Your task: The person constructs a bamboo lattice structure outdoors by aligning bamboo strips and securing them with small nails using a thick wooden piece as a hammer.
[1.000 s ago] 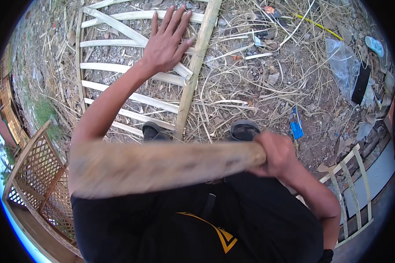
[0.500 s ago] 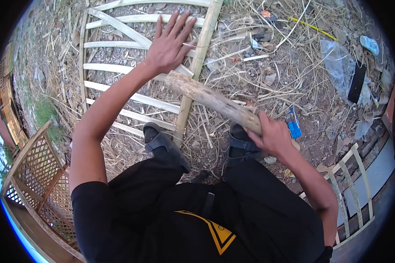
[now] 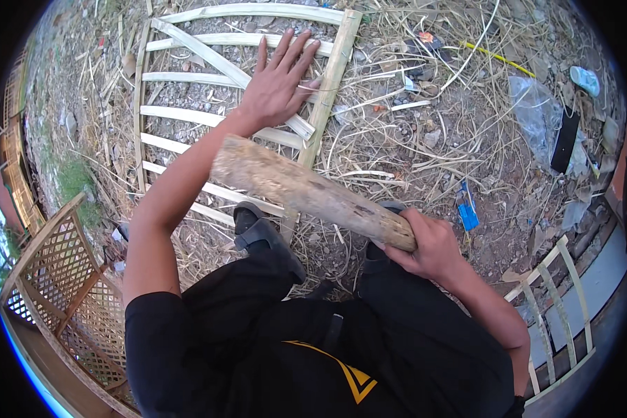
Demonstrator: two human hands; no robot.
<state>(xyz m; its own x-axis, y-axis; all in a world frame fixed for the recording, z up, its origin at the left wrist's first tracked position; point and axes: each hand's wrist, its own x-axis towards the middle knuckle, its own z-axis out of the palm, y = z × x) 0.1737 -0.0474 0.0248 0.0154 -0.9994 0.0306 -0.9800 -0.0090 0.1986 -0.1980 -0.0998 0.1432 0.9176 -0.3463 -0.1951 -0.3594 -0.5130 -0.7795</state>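
Observation:
A ladder-like frame of pale split-bamboo slats (image 3: 333, 80) lies on the ground in front of me. A loose-looking diagonal slat (image 3: 209, 56) crosses its rungs. My left hand (image 3: 275, 94) rests on the frame beside its right rail, palm down with fingers stretched out, over the lower part of the diagonal slat. Gripped at its right end by my right hand (image 3: 428, 245), a thick, rough wooden club (image 3: 313, 198) points up and left. Its wide, worn end hangs above the frame near my left forearm, hiding part of the lower rungs and right rail.
My sandalled feet stand at the frame's near end. Straw-like strips and stones litter the ground. At right lie clear plastic sheeting (image 3: 529, 104), a black strip (image 3: 566, 143) and a blue item (image 3: 468, 216). Lattice panels (image 3: 70, 279) stand at left; another slatted frame (image 3: 554, 306) sits lower right.
The club has lifted off the frame's right rail and come up closer to me, its far end shifting left. My left hand stays on the frame. The view has shifted slightly.

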